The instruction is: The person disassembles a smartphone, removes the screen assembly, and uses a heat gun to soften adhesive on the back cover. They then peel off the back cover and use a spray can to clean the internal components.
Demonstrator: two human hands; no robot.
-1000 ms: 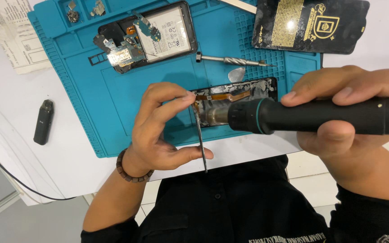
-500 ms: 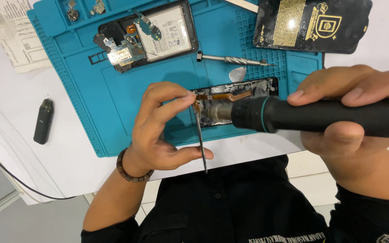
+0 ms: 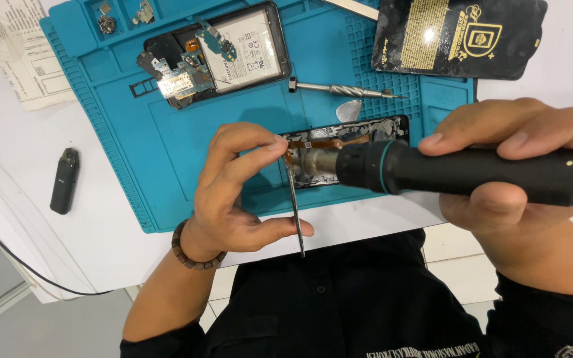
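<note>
Phone already opened: gutted black phone body with battery and loose boards [image 3: 217, 56] lying far left on blue silicone work mat [image 3: 167, 152]. Left hand [image 3: 233, 192] pinching thin metal tweezers [image 3: 294, 205] at narrow black frame piece with orange flex cable [image 3: 339, 142]; right hand [image 3: 505, 172] wrapped round black hot-air handpiece [image 3: 472, 174], nozzle on it. Flex not yet freed, apparently.

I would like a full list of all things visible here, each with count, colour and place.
mat: 1, teal, on white table
open phone: 1, black, mat top
screen part: 1, black, mat front edge
screwdriver: 1, silver, mid mat
pick: 1, grey, below screwdriver
card: 1, black and gold, top right
paper: 1, white, top left
small device: 1, black, left of mat
tweezers: 1, metal, in left hand
heat tool: 1, black, in right hand
</note>
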